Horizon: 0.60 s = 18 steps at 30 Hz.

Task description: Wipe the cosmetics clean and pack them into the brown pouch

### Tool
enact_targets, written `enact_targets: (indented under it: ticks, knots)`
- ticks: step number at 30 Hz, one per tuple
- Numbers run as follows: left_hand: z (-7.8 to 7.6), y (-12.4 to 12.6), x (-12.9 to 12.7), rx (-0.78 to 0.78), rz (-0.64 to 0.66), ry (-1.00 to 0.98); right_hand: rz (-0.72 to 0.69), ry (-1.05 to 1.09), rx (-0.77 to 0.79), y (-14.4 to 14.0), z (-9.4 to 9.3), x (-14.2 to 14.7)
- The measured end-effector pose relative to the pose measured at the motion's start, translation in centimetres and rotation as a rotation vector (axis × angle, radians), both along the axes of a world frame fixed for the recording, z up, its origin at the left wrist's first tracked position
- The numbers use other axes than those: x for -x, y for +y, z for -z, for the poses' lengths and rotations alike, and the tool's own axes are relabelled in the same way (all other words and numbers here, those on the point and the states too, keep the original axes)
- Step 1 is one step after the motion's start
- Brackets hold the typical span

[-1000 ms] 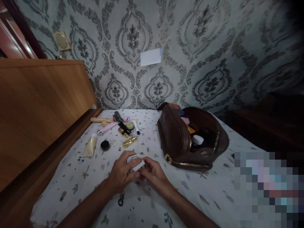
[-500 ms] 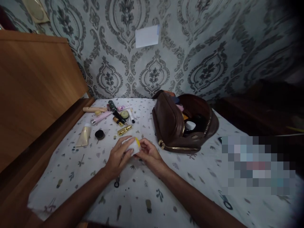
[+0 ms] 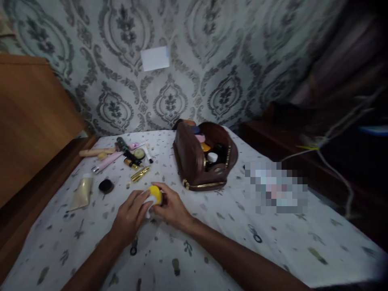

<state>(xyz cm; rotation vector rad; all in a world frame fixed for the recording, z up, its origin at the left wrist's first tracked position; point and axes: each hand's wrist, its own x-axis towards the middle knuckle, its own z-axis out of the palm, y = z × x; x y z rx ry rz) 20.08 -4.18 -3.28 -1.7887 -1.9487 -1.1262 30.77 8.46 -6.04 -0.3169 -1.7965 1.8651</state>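
Note:
Both hands meet above the cloth-covered table, around a small round container with a yellow top (image 3: 155,194). My right hand (image 3: 172,207) grips its right side, fingers curled along the edge. My left hand (image 3: 131,214) pinches a soft white piece, like a wipe (image 3: 148,214), against the container's left side. Fingers hide much of the container's lower part. Just beyond the hands lies a gold tube (image 3: 140,174). A round black-lidded jar (image 3: 106,186) and a cream-coloured squeeze tube (image 3: 83,192) are to the left.
An open brown bag (image 3: 189,157) with cosmetics inside, including a white-lidded jar (image 3: 212,157), stands right of centre. Several cosmetics, among them a pink tube (image 3: 107,161) and a green round compact (image 3: 139,154), are heaped at the back left. A wooden panel (image 3: 36,117) borders the left.
The view has swung right, shifting everything leftward in the picture. The container has turned in my hands, so more of its yellow top shows and the white piece covers less of it.

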Motion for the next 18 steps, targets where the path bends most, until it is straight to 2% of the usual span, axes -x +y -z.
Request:
enact_targets:
  ticks: [2,4,7,9,12,14,18]
  knots:
    - [-0.6,0.0,-0.1,-0.026,0.025,-0.012,0.025,0.013,-0.028,0.0,-0.4,-0.3]
    - [-1.5,0.4,-0.2,-0.037,-0.018,-0.055,0.039,0.03,-0.048,0.4,-1.4,-1.1]
    - [-3.5,1.8,-0.3,-0.019,-0.138,-0.112,0.056,0.048,-0.121,1.6,-4.2,-3.8]
    - [-5.2,3.5,-0.6,0.011,-0.108,-0.082,0.083,0.054,-0.185,3.0,-6.5,-6.4]
    - [-7.6,7.1,-1.6,0.112,0.078,0.085,0.196,0.073,-0.213,6.0,-9.5,-10.3]
    - [-8.8,9.9,-2.8,0.227,0.166,0.264,0.248,0.085,-0.175,8.2,-11.0,-12.4]
    - [-10.1,14.2,-4.8,0.4,0.129,0.598,0.341,0.093,-0.088,11.9,-12.9,-15.0]
